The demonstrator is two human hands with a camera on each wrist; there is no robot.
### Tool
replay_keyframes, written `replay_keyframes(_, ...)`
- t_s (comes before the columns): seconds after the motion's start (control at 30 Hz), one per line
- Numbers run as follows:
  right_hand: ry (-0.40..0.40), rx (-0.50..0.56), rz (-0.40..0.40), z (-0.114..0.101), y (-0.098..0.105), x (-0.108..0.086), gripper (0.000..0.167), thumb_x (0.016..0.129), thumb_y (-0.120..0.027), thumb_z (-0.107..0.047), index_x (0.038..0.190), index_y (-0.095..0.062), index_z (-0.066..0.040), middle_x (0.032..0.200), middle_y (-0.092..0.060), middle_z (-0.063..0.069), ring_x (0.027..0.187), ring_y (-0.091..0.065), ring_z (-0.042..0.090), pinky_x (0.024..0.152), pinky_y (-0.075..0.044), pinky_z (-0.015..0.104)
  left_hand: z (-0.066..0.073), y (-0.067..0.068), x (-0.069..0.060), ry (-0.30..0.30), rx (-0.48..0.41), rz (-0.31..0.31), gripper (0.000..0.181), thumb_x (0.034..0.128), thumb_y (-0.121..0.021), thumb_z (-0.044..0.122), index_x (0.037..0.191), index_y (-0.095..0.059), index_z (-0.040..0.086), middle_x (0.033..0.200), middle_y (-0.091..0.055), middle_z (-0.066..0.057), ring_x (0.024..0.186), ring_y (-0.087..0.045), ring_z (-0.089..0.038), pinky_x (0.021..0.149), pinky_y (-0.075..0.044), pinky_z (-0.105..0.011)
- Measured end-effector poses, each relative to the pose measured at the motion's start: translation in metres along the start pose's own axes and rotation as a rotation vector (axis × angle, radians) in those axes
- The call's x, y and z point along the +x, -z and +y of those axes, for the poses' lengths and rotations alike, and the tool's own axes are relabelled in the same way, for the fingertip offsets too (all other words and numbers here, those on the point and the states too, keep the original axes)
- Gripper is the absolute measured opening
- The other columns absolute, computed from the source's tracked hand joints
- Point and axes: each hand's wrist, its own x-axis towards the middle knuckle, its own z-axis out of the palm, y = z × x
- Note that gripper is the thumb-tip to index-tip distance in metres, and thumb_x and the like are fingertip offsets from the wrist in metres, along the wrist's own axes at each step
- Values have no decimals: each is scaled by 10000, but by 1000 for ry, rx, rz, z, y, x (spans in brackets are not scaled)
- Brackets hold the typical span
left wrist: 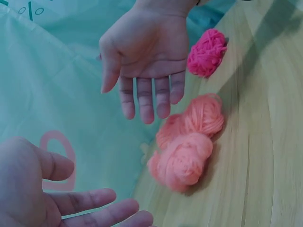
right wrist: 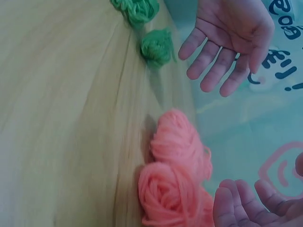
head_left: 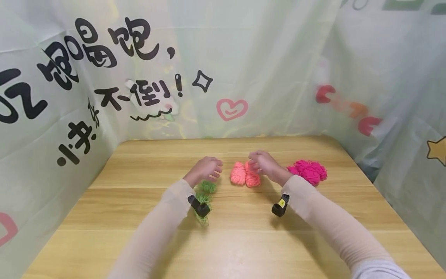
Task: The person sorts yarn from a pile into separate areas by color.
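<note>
Two coral yarn balls lie side by side at mid-table, the left ball (head_left: 238, 174) and the right ball (head_left: 253, 179), partly hidden by my right hand. My left hand (head_left: 208, 168) hovers left of them with its fingers spread, holding nothing. Above the right ball is my right hand (head_left: 262, 162), its palm facing inward and its fingers apart and loosely extended. Both palms face each other in the left wrist view, where the coral yarn (left wrist: 182, 161) lies on the wood below. Green yarn (head_left: 208, 187) sits under my left wrist, partly covered by the arm.
A magenta yarn bundle (head_left: 310, 171) lies to the right, behind my right forearm. The wooden table (head_left: 237, 248) is bordered by a printed cloth (head_left: 278, 77) at the back and both sides. Black wrist cameras (head_left: 200, 207) hang below the sleeves.
</note>
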Motion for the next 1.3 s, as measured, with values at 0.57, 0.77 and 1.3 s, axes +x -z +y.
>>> replay_keyframes(0.57, -61, 102, -99, 5, -30, -5, 449, 1042, -351, -259, 1343, -411, 69, 1152, -581, 224, 838, -608, 229, 723, -539, 358, -10, 28, -19, 43, 79, -38, 507, 1027, -390, 318, 1353, -471, -63, 1249, -562, -270, 1091, -589, -384, 879, -522, -468)
replay_keyframes(0.77, -79, 162, -139, 7, -43, -6, 362, 1020, -400, -225, 1251, -460, 46, 1053, -628, 212, 738, -611, 198, 635, -527, 305, -15, 35, -28, 17, 137, -30, 492, 1011, -419, 310, 1328, -491, -60, 1187, -594, -247, 997, -626, -343, 820, -550, -450)
replay_keyframes(1.3, -79, 156, -233, 21, -73, -7, 440, 1043, -366, -268, 1300, -427, 83, 1176, -556, 254, 877, -600, 266, 790, -534, 403, -40, 42, -33, 23, 191, 24, 402, 999, -480, 263, 1253, -561, -37, 1032, -611, -126, 806, -626, -220, 681, -567, -350)
